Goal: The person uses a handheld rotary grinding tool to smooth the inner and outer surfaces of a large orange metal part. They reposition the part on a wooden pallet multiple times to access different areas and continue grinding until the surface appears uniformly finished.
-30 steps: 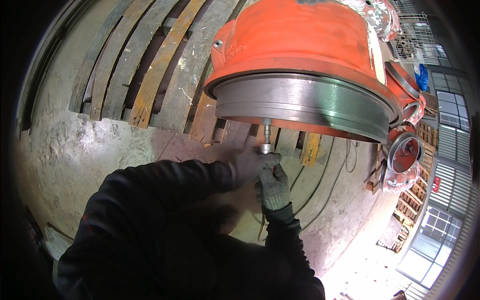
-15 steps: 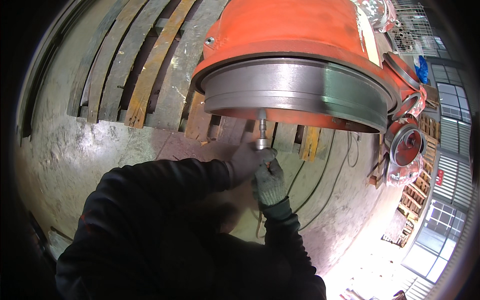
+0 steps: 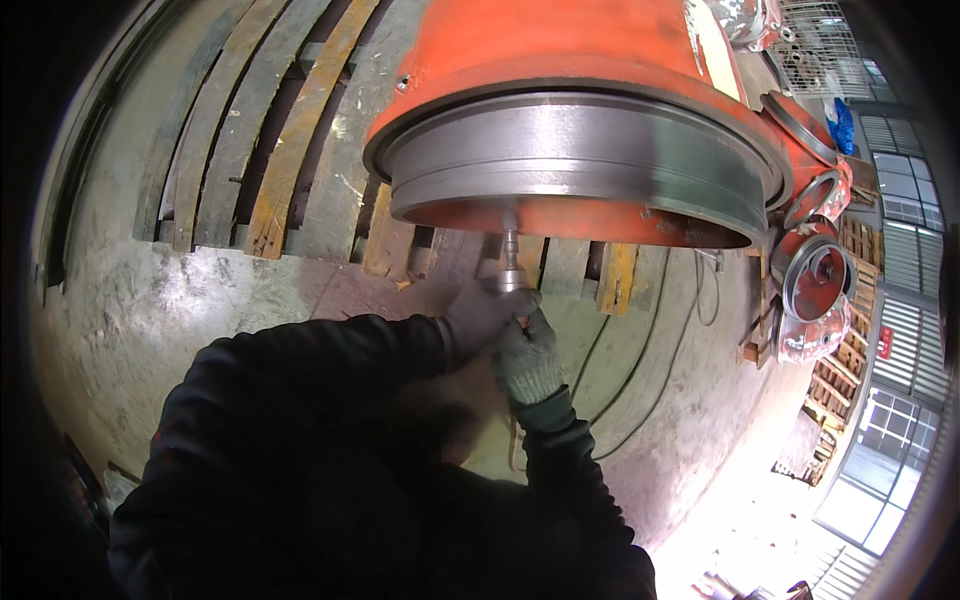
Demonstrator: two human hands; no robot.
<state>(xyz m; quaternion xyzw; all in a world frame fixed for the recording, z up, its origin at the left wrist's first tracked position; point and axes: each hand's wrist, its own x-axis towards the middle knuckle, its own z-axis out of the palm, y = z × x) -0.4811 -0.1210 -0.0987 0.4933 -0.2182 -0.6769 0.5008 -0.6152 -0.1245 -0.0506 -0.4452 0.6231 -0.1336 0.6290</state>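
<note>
Slid left in the frame, grey-gloved left hand (image 3: 482, 318) and right hand (image 3: 530, 362) both grip a slim silver metal tool (image 3: 511, 262), mid-frame, tip at a round orange-red metal housing (image 3: 560, 45), upper centre; grey rim (image 3: 560, 140) bare, inner wall (image 3: 590, 221) red, progress unclear

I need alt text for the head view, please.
Gloved left hand and right hand grip a slim silver metal tool, its tip at the open mouth of a large orange metal casting edged by a bare grey metal ring. A weathered slatted wooden pallet extends left.
</note>
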